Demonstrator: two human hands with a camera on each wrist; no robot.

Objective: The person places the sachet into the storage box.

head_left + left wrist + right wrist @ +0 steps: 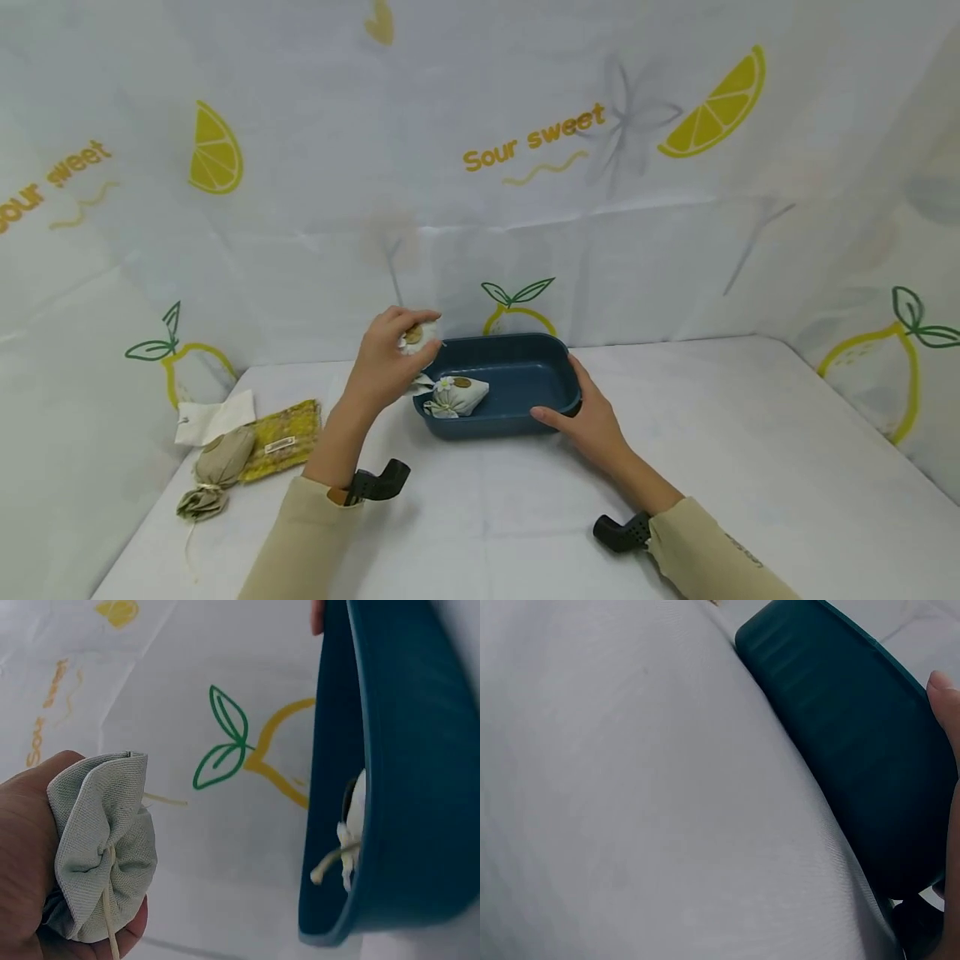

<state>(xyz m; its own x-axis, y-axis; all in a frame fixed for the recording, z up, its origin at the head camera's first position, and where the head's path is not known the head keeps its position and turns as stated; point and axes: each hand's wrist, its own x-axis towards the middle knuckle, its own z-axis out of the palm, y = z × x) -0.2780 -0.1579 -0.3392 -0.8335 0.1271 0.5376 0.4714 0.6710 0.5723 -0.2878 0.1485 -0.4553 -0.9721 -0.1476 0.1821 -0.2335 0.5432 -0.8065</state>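
Observation:
My left hand (381, 360) pinches a small pale cloth drawstring pouch (418, 337) above the left end of a blue rectangular bin (525, 385). In the left wrist view the gathered neck and hanging cord of this pouch (105, 847) show clearly, beside the bin's wall. Another pale pouch (467, 397), with a small flower and a brown round tag, lies inside the bin at the left. My right hand (598, 427) grips the bin's right end, thumb at the front rim and fingers along the side. The right wrist view shows the bin's outer wall (847, 727) and part of that hand.
On the left of the white-covered table (480, 517) lie a grey-brown drawstring pouch (227, 457), a yellow patterned flat pouch (288, 437) with a label, and a white cloth piece (217, 418). A white curtain with lemon prints (337, 208) stands behind the table.

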